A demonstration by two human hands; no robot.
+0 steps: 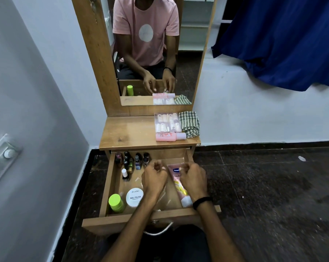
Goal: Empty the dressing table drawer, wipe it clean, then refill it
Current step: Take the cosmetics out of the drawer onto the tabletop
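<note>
We look down into the open dressing table drawer [106, 186], which is mostly full. Our left hand [154, 176] and right hand [193, 177] hover over its middle with fingers curled. Blur hides whether either grips anything. The right hand is at the crimped end of the pink Vaseline tube [178, 186]. The tube lies flat along the drawer's right side, long axis running back to front, white cap toward us. A careless left-hand sweep could topple the upright nail polish bottles [130, 163] clustered back left.
</note>
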